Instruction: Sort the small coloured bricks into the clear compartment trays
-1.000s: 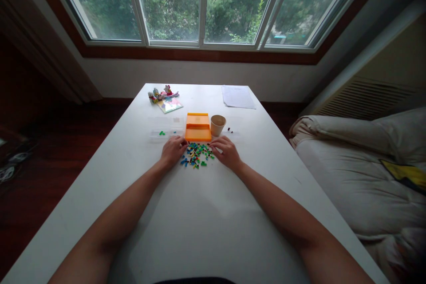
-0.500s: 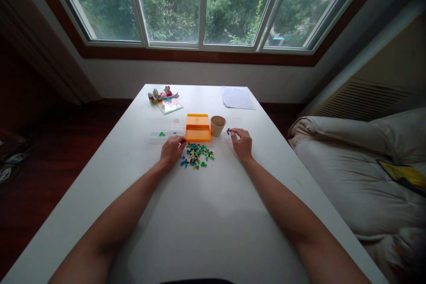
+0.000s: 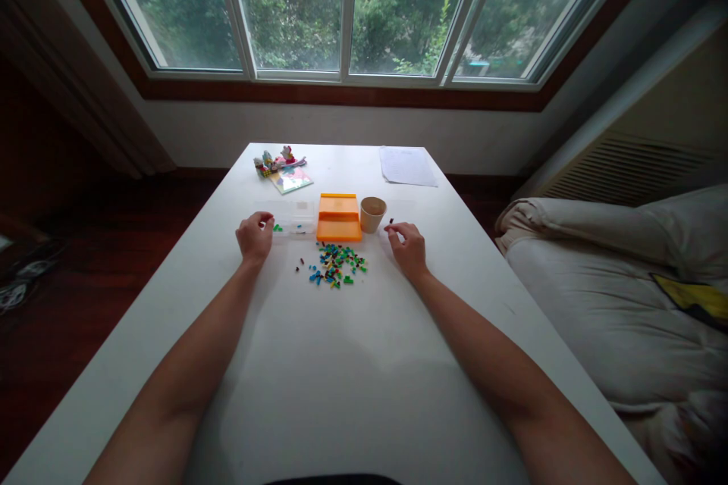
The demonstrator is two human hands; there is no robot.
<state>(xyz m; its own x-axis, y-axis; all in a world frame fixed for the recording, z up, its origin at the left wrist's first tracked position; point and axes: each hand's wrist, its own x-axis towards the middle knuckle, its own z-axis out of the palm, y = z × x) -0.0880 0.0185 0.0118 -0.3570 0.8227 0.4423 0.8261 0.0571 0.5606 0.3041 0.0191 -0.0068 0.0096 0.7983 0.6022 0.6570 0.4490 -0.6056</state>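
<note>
My left hand (image 3: pixel 254 239) is closed in a pinch over the left end of a clear plastic box (image 3: pixel 293 211); what its fingertips hold, if anything, is too small to make out. A few green pieces (image 3: pixel 277 228) lie in that box beside the fingers. My right hand (image 3: pixel 408 246) is right of the paper cup, thumb and forefinger together, a small dark brick (image 3: pixel 391 220) at their tips. Between and below the hands spreads a pile of small toy bricks (image 3: pixel 338 265), green, blue, yellow and dark. Two dark bricks (image 3: pixel 299 265) lie apart, left of the pile.
An orange tray (image 3: pixel 339 231) stands behind the pile, with the brown paper cup (image 3: pixel 372 216) right against it. Farther back are small figures (image 3: pixel 278 162), a colourful card (image 3: pixel 292 179) and white paper sheets (image 3: pixel 406 167). A sofa (image 3: pixel 603 273) is right of the white table (image 3: pixel 353 386).
My left hand has moved left and away from the pile to the clear box's left end, uncovering two dark bricks. My right hand has shifted slightly left, the dark brick now above its fingertips.
</note>
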